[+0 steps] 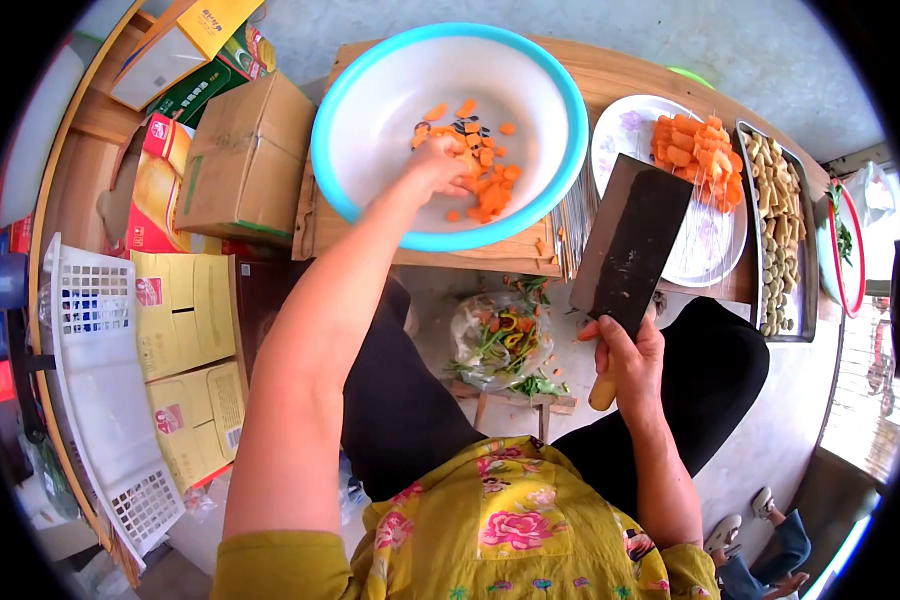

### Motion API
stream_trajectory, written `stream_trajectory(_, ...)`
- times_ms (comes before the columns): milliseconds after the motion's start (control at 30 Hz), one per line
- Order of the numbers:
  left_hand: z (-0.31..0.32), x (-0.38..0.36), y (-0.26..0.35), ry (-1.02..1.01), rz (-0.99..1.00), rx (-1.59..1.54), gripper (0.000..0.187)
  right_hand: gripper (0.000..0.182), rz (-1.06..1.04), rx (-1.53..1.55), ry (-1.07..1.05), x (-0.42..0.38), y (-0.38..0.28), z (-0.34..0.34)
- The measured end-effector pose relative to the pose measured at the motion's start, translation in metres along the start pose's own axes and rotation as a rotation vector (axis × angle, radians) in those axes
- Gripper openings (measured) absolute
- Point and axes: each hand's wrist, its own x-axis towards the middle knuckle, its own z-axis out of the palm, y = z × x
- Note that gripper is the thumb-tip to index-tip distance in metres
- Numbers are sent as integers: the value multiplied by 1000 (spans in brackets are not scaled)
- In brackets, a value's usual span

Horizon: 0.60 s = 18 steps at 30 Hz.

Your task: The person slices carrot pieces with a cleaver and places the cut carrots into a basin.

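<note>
Inside a white basin with a blue rim (323, 140), my left hand (438, 168) reaches among orange carrot pieces (494, 190). Its fingers are bent together at the pieces; exactly what they hold is hidden. Some dark bits lie among the carrots. In my right hand (632, 358) is a cleaver (634, 240), gripped at its wooden handle, its broad dark blade pointing up and away from me. Beyond the blade, a white plate (715, 250) bears a heap of carrot pieces with thin skewers (698, 165) through them. More bare skewers (573, 220) lie between basin and plate.
A metal tray (808, 290) of skewered food stands right of the plate. Below the wooden table edge (470, 259) is a plastic bag of scraps (500, 340). Cardboard boxes (245, 155) and a white crate (85, 370) line the left. Another person's legs (770, 550) show at lower right.
</note>
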Motion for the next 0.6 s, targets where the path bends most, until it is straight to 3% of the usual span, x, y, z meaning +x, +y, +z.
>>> stream_trajectory(33,-1,1,2,48,9,-282,22,8,-5,-3,0,0,0,0)
stream_trajectory(100,-6,3,6,111,-19,-122,25,8,-16,-5,3,0,-2,1)
stream_trajectory(167,-8,1,5,141,356,531,37,8,-26,-5,5,0,-3,1)
stream_trajectory(200,-3,1,0,141,357,531,37,8,-26,-1,5,0,-3,0)
stream_trajectory(267,17,2,-15,59,723,750,33,8,-26,4,8,-1,-2,-1)
stream_trajectory(367,28,-29,4,-44,601,871,28,8,-28,-12,9,0,0,-2)
stream_trajectory(433,19,0,-12,54,715,880,23,8,-18,-7,7,0,0,-3)
stream_trajectory(500,3,11,-7,-78,331,924,19,8,-18,-14,17,-1,-1,-4)
stream_trajectory(600,-26,11,3,77,344,1062,21,8,-14,-25,25,-1,-3,-5)
